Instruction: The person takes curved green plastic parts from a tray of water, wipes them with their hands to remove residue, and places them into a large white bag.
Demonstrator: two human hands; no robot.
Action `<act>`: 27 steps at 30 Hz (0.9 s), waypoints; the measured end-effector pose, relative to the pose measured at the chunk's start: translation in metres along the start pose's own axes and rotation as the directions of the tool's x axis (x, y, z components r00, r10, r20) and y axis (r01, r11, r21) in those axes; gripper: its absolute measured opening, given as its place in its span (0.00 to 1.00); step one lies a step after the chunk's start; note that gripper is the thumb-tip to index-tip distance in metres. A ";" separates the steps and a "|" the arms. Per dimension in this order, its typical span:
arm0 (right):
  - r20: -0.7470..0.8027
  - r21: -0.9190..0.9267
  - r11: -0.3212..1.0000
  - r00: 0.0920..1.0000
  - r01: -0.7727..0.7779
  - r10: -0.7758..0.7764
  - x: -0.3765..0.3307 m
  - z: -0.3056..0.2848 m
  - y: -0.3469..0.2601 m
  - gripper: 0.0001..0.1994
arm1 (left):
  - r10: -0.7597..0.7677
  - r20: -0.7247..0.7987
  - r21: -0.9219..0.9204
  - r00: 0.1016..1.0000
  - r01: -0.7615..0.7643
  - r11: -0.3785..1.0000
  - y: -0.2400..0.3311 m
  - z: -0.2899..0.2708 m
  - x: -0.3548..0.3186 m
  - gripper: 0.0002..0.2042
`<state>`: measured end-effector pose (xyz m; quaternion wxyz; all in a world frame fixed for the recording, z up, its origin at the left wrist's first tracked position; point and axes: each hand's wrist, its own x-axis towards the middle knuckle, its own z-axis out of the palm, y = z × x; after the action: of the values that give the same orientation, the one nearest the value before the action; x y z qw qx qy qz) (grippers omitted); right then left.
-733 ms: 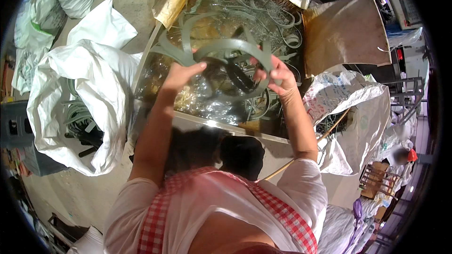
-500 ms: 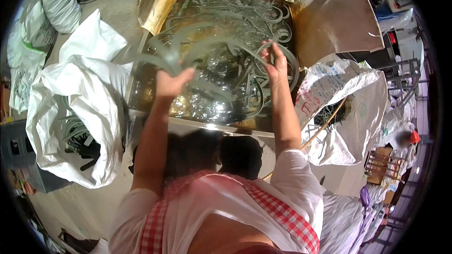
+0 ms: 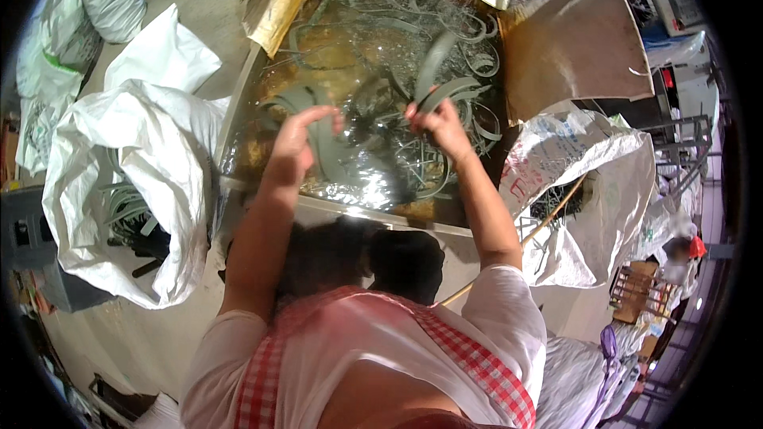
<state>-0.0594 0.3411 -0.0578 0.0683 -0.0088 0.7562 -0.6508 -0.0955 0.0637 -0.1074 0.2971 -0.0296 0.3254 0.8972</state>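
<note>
"several curled grey-green strips (image 3: 431,67) curve above the tank (image 3: 397,221); what holds them?"

"the right hand (image 3: 439,125), fingers clenched round them toward the right edge, perhaps so they clear the water (image 3: 358,179)."

"and the left hand (image 3: 296,139)?"

"it hangs toward the left edge by other strips (image 3: 306,97), fingers bent; blur hides whether they grip."

Strips (image 3: 326,155) in tank (image 3: 238,115); left sack (image 3: 179,139) beside it, crate (image 3: 28,226) farther left; right sack (image 3: 616,218) opposite, board (image 3: 584,44) behind it
</note>
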 end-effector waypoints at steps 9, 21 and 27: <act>0.255 -0.530 0.846 0.962 0.058 0.094 -0.009 0.047 -0.024 0.16 | 0.059 -0.185 -0.068 0.981 -0.072 0.995 0.006 0.028 0.000 0.15; 0.286 -0.852 -0.424 0.951 0.308 0.117 0.001 0.005 -0.117 0.12 | 0.146 -0.091 0.236 0.985 -0.121 0.964 0.020 0.032 -0.007 0.21; 0.739 -0.671 -0.056 0.661 0.739 -0.132 0.012 0.066 -0.128 0.12 | -0.013 0.092 0.295 0.996 -0.015 0.955 0.014 0.048 -0.017 0.22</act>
<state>-0.0731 0.2553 0.0578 -0.0029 -0.4584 0.8876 0.0458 -0.0829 0.0751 -0.0575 0.3123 0.0568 0.4417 0.8391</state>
